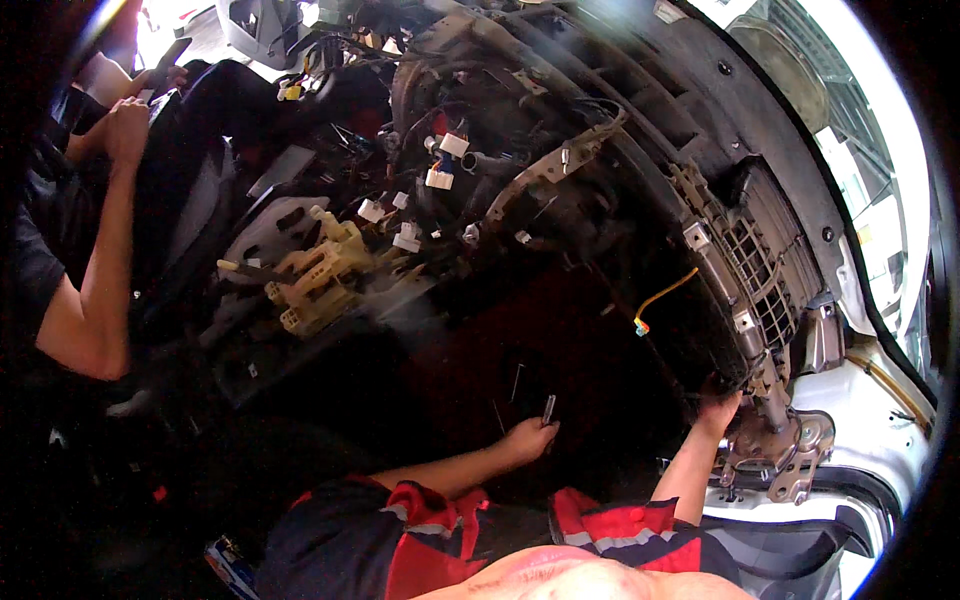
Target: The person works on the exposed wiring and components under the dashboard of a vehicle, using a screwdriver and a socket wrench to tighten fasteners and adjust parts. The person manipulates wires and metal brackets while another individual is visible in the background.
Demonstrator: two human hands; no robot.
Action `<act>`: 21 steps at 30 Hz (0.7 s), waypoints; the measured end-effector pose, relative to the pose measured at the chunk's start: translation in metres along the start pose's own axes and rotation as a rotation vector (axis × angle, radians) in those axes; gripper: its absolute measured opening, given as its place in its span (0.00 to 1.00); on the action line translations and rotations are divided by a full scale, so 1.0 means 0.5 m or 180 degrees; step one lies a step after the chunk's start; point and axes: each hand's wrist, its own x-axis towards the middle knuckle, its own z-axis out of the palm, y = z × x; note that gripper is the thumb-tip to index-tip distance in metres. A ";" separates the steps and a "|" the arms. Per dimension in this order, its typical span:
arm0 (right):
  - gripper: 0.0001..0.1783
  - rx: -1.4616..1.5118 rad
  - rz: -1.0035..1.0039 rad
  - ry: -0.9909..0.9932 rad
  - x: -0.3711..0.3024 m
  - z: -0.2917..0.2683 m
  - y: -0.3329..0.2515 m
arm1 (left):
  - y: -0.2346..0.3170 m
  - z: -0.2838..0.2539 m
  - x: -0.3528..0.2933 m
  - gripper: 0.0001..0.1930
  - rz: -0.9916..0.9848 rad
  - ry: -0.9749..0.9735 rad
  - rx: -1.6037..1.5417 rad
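My left hand (526, 442) is closed in a fist around a slim silver metal tool (549, 409), whose shiny end points up out of the grip. What kind of tool it is cannot be made out. My right hand (716, 409) reaches up to the lower right end of the bare dashboard frame (768, 385), beside a metal bracket (780, 440). Its fingers disappear into the dark there, so what they touch is hidden. A yellow wire (665, 297) with a small connector at its lower end hangs above and to the left of that hand.
White connectors (439, 179) and loose wiring crowd the middle of the stripped car interior. A tan plastic bracket (325, 272) sits left of centre. At the far left, another person (105, 240) holds a dark handheld object (168, 64). The windshield (875, 200) curves along the right.
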 end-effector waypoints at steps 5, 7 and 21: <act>0.22 -0.1297 -0.0897 -0.0303 -0.052 0.093 -0.008 | -0.026 0.009 0.014 0.20 -0.0064 0.0123 -0.0202; 0.22 -0.0985 -0.0573 -0.0158 -0.048 0.089 -0.020 | -0.033 0.014 0.021 0.19 -0.0084 0.0101 -0.0150; 0.25 -0.0907 -0.0456 -0.0111 -0.040 0.067 -0.005 | -0.046 0.014 0.028 0.19 0.0047 0.0061 -0.0319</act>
